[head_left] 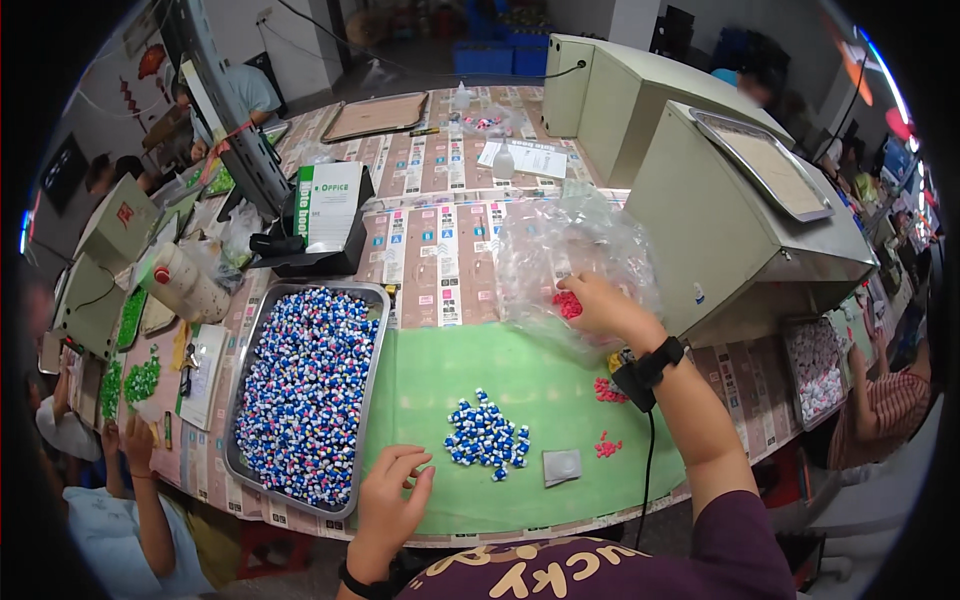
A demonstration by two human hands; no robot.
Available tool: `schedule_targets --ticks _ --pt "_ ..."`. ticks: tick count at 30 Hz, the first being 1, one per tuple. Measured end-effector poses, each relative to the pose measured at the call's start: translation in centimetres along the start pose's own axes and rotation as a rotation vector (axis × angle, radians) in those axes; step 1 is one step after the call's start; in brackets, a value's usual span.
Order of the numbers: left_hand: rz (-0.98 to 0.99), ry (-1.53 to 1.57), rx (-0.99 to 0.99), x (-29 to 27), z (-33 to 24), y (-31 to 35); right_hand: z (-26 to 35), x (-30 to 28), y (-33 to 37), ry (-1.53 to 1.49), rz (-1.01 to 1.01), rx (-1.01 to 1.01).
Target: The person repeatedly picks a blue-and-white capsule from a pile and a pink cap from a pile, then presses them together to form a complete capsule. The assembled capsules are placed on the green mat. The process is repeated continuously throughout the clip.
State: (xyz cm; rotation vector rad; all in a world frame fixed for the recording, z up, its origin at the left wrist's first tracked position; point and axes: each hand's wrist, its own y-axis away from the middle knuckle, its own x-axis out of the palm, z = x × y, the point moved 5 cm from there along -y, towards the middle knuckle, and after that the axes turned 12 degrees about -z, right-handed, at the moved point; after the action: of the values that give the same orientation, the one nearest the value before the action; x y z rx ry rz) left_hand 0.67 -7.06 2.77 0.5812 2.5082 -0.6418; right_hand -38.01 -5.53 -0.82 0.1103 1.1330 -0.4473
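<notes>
My right hand (600, 308) reaches into a clear plastic bag (530, 240), with its fingers curled around small red pieces (567, 304). My left hand (392, 497) rests near the front edge of a green mat (420, 380), its fingers loosely bent and apart, holding nothing. Between the hands lies a loose pile of small blue-and-white pieces (487, 432). Two little groups of red pieces (608, 445) sit on the mat's right side. A small grey square pad (562, 467) lies near them. A metal tray (233, 440) beside my left hand is full of blue, white and pink pieces.
A grey-green metal hood (690, 200) stands at the right, with a tray (765, 165) on top. A black box with a notebook (335, 207) stands behind the full tray. A dark cord (651, 470) hangs from my right wrist. Other people work at both sides.
</notes>
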Motion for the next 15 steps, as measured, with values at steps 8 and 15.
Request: schedule_targets --ticks 8,15 --pt "0.056 0.064 0.032 1.4 -1.0 -1.1 -1.5 2.6 -1.9 -0.048 0.085 0.045" --pt "0.119 0.013 -0.037 3.2 0.3 -2.1 -4.2 0.8 -1.8 -0.345 -0.049 0.207"
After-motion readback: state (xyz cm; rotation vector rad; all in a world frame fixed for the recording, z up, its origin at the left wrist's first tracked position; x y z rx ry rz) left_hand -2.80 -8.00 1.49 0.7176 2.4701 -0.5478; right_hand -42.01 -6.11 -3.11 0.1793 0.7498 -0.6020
